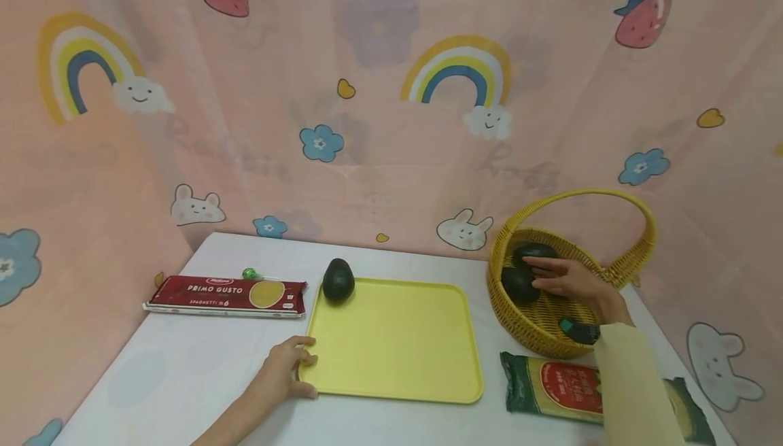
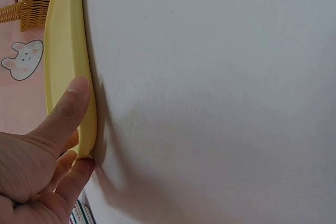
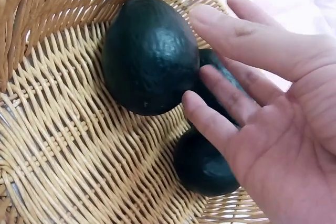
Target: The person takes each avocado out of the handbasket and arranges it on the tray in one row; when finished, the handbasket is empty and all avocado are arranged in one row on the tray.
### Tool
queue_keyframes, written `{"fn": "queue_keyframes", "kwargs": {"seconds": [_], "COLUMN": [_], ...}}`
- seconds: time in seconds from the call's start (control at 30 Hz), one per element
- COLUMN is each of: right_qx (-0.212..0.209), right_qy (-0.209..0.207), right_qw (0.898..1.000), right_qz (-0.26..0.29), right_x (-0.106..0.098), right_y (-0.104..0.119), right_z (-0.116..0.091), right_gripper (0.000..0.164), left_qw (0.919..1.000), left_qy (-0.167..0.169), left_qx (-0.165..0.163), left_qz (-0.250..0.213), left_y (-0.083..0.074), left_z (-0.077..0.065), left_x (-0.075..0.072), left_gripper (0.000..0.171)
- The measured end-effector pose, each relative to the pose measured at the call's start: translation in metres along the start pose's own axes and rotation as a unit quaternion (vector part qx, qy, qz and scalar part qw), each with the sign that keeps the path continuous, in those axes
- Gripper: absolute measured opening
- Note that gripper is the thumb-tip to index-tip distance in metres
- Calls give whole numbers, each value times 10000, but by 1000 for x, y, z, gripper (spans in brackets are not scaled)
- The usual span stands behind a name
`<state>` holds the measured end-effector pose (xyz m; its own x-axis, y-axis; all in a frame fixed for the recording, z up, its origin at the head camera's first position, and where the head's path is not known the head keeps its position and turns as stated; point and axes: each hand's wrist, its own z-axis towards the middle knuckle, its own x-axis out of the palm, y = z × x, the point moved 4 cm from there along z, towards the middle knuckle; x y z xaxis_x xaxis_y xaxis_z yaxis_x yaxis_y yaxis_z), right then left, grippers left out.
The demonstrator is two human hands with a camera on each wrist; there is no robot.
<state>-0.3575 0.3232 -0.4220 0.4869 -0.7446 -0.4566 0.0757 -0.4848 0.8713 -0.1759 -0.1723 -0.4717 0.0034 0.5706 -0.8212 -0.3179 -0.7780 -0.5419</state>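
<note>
My left hand (image 1: 283,369) grips the near left corner of a yellow tray (image 1: 397,344). In the left wrist view the thumb (image 2: 71,106) lies along the tray's rim, with fingertips at its corner. One dark avocado (image 1: 338,281) stands at the tray's far left corner. My right hand (image 1: 571,284) reaches into a yellow wicker basket (image 1: 503,313), its fingers spread beside dark avocados. In the right wrist view the nearest avocado (image 3: 149,56) sits right at the fingertips, and another dark avocado (image 3: 205,166) is partly hidden behind the fingers.
A red spaghetti pack (image 1: 226,296) lies left of the tray, with a green-topped lollipop (image 1: 249,274) behind it. A green and red noodle pack (image 1: 569,388) lies before the basket, partly covered by the right sleeve. The basket's tall handle (image 1: 581,193) arches over it. Patterned pink cloth hangs behind.
</note>
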Motion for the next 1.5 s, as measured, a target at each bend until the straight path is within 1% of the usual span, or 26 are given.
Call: {"fn": "queue_keyframes", "kwargs": {"seconds": [0.23,0.43,0.57,0.73,0.83,0.93,1.0,1.13,1.33,1.5], "right_qx": [145,423,384,199,195,318,436,535,497,393], "right_qy": [477,679,574,285,288,315,264,84,-21,-57], "right_qw": [9987,9967,9974,9994,9994,9989,9983,9971,9949,9952], "right_qz": [86,141,196,3,-33,134,288,526,880,895], "right_x": [3,4,7,15,20,25,26,27,27,25], "right_y": [0,-5,-8,-6,-3,-4,-7,-13,-19,-21], "right_z": [0,-4,-5,-1,2,5,6,4,0,1], "right_gripper": [66,65,62,55,56,59,62,64,65,65], "left_qw": [9998,10000,9999,9998,9998,9997,9997,9998,9998,9999], "left_qy": [-61,-44,-37,-63,-63,-91,-98,-62,-10,-25], "left_qx": [158,70,57,150,202,237,229,186,165,89], "left_qz": [64,45,96,81,67,60,37,19,72,102], "left_y": [-2,-1,-1,0,0,-1,-1,-2,-2,-2], "left_z": [0,0,-1,-1,-1,-2,-2,-2,-1,-1], "left_x": [-1,-2,-3,-2,-1,-1,-1,-1,0,0], "left_gripper": [48,48,48,47,47,48,48,47,47,48]}}
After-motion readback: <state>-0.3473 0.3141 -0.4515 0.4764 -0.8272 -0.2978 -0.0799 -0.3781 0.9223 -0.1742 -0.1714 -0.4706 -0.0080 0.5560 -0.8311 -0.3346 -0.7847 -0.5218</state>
